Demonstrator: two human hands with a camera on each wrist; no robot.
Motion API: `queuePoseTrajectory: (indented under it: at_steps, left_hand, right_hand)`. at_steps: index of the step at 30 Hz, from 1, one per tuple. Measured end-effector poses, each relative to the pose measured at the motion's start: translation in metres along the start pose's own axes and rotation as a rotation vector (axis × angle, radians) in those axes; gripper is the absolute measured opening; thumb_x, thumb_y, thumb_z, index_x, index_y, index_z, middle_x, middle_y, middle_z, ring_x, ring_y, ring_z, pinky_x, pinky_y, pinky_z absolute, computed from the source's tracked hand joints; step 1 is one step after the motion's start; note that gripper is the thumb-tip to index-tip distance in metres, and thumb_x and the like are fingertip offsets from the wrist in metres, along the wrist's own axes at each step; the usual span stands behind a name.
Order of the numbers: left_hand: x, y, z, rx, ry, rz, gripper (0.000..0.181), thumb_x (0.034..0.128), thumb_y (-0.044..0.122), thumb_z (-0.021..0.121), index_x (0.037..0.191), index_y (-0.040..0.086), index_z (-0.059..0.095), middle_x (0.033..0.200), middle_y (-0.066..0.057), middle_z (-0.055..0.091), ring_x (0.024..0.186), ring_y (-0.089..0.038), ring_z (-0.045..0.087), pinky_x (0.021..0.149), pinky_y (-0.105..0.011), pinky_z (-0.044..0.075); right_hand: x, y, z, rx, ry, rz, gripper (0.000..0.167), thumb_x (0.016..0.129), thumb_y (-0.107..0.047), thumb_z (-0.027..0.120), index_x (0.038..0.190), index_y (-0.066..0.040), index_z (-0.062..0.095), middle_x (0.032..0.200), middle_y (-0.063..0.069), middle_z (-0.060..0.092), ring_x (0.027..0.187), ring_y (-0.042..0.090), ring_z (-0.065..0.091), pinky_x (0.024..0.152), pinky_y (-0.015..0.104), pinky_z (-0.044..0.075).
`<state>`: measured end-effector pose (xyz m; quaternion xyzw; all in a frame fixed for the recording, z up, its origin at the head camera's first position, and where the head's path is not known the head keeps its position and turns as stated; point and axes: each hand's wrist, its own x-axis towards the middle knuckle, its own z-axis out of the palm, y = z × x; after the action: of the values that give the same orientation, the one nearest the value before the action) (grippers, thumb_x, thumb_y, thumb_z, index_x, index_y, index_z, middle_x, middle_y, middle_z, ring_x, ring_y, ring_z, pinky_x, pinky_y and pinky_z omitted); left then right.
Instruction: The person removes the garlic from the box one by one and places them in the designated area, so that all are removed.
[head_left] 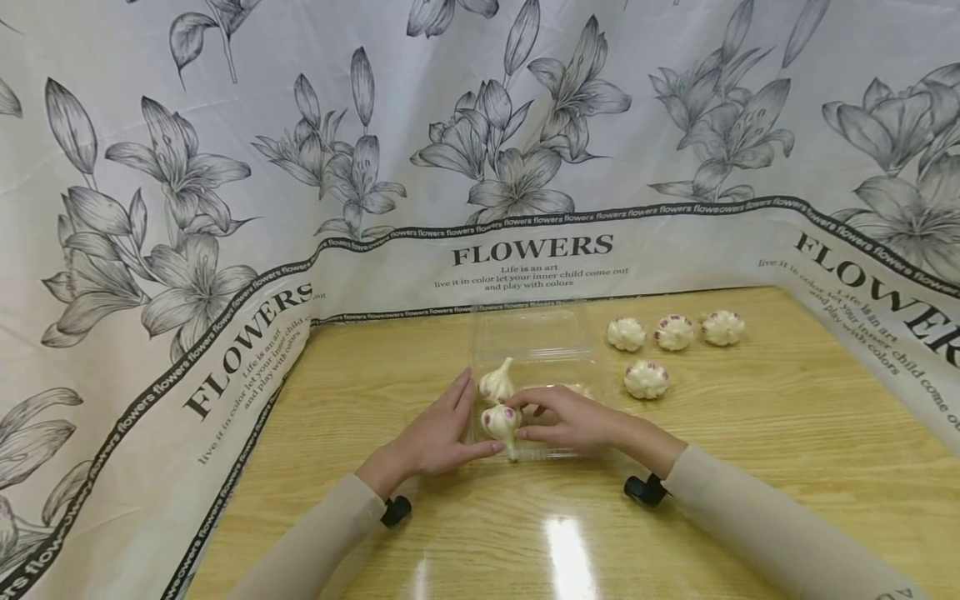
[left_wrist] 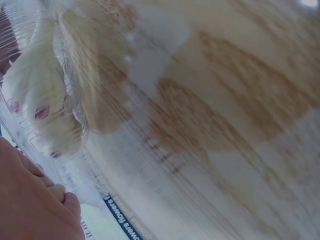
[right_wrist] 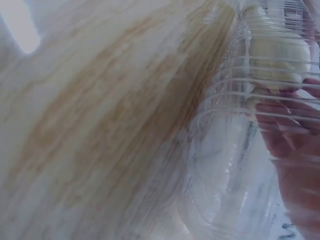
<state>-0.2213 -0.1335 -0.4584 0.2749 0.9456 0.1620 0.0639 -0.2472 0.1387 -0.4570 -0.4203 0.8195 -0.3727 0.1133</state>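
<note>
A clear plastic clamshell box (head_left: 534,335) lies with its lid folded back. Two garlic bulbs sit at its left: a rear garlic bulb (head_left: 496,383) with its stem pointing back, and a purple-spotted front garlic bulb (head_left: 498,422) with its stem towards me. My right hand (head_left: 566,418) reaches into the box and pinches the front bulb between curled fingers and thumb. Along the box's left side rests my left hand (head_left: 442,429), fingers extended and thumb reaching along the front. Through the plastic, the left wrist view shows a spotted bulb (left_wrist: 42,107); the right wrist view shows a pale bulb (right_wrist: 280,55).
Several garlic bulbs stand to the right of the box: one bulb (head_left: 646,379) nearer me, and a row behind it with a bulb (head_left: 626,333) at its left end. The wooden table (head_left: 360,358) meets a flower-printed cloth (head_left: 390,275) at the back and sides.
</note>
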Motion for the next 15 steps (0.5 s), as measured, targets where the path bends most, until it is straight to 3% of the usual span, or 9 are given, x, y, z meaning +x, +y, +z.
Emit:
queuePoseTrajectory:
  at_steps: [7,15]
  left_hand:
    - [-0.001,-0.001,0.002,-0.007,-0.012,-0.006,0.122,0.0863,0.089,0.039,0.164,0.003,0.002,0.172,-0.011,-0.009,0.157,-0.028,0.007,0.126,-0.042,0.022]
    - [0.0,0.0,0.0,0.017,-0.004,-0.001,0.121,0.0871,0.088,0.039,0.163,0.0,0.005,0.172,-0.015,-0.005,0.157,-0.03,0.01,0.125,-0.042,0.022]
  right_hand:
    - [-0.004,-0.003,-0.002,-0.095,0.0,0.029,0.047,0.101,-0.029,0.068,0.142,-0.008,0.059,0.138,0.006,0.064,0.125,0.026,0.061,0.107,0.049,0.051]
    - [-0.016,-0.013,-0.009,-0.202,0.013,0.019,0.053,0.101,-0.033,0.066,0.142,-0.001,0.057,0.138,0.013,0.064,0.126,0.031,0.062,0.109,0.052,0.048]
